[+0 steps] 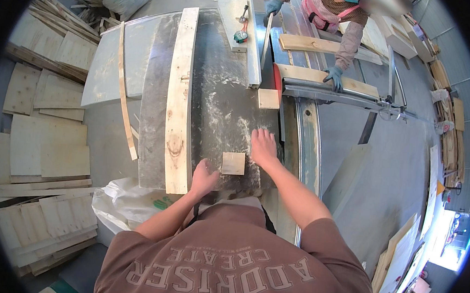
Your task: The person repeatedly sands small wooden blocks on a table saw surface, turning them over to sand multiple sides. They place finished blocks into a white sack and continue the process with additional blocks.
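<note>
Head view: with the near wooden block (233,163) as the clock's centre, I see it lying flat and ungrasped on the dark machine table (208,134), just before the person. At two o'clock the right hand (263,147) rests palm down, fingers released and spread on the tabletop, I'd guess for support. At eight, the left hand (204,178) sits between block and long plank (180,99), thumb apart, fingers slack around nothing; whether it brushes the plank, I can't tell. That plank runs from eight to eleven, probably laid aside so it stays out of the fence's way. The metal fence (253,55) stands towards twelve, presumably to guide wood straight. A second block (269,99) lies at one, by the fence's near end. Between one and two, a co-worker's gloved hand (335,78) presses on a pale board (305,75), likely keeping it steady along its rail.
</note>
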A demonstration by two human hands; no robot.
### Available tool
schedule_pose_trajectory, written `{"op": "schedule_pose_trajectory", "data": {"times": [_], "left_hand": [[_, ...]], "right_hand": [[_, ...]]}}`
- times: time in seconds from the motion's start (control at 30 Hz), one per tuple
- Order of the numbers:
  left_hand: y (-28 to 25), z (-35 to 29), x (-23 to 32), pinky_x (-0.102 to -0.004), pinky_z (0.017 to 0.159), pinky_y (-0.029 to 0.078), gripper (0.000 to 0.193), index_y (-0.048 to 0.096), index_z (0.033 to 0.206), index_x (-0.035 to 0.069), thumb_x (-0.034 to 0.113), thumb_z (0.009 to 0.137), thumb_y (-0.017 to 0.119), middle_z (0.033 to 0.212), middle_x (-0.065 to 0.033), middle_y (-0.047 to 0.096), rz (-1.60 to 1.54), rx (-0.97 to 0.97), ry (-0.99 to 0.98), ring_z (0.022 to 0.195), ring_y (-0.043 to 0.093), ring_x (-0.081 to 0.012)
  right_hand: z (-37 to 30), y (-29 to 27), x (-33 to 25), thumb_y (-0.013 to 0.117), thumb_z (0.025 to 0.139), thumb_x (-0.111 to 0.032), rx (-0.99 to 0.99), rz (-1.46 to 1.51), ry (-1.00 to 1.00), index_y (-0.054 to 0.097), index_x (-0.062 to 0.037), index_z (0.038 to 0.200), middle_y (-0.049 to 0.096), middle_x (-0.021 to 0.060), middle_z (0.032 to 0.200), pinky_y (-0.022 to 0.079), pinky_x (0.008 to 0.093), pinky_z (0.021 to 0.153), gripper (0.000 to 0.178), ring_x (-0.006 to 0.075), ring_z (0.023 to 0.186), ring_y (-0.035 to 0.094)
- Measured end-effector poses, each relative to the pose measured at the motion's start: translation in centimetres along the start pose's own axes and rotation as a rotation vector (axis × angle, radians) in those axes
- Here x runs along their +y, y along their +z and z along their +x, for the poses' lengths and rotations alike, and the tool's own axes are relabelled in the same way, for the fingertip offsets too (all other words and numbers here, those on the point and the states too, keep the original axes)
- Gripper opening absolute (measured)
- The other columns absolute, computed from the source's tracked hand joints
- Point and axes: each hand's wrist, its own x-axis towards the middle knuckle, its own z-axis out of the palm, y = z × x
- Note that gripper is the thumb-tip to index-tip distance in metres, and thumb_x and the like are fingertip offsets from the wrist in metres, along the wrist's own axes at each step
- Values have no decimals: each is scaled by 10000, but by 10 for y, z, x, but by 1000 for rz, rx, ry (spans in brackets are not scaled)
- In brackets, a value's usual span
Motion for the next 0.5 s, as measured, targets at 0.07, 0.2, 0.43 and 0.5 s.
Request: {"op": "schedule_pose_trajectory", "data": {"times": [0.07,0.2,0.43,0.5], "left_hand": [[-4,-4,2,-434,1044,560,721,459,1547,-84,166,930,738,1418,-261,649,-22,10,6,1238,673,-331],[-7,-16,2,-420,1010,571,723,446,1555,-89,135,935,744,1409,-251,648,-35,50,7,1194,671,-307],[-6,-41,-6,-397,968,582,733,444,1558,-87,112,928,760,1438,-245,630,-102,130,-135,1187,664,-290],[-4,-45,-11,-394,973,580,733,442,1560,-85,111,929,758,1438,-246,630,-98,138,-166,1192,665,-292]], "right_hand": [[34,-1,11,685,892,-103,81,-163,-102,686,-15,1143,669,125,1120,477,415,977,267,290,1127,625],[104,5,37,664,955,-174,-40,-436,-124,678,-2,1328,691,120,1263,444,436,1073,411,296,1246,617],[185,51,74,629,1012,-266,-158,-768,-6,490,77,1557,527,269,1610,246,512,1274,659,395,1517,455],[191,60,78,684,969,-247,-151,-697,7,481,67,1557,594,233,1527,244,533,1276,697,376,1441,519]]}}
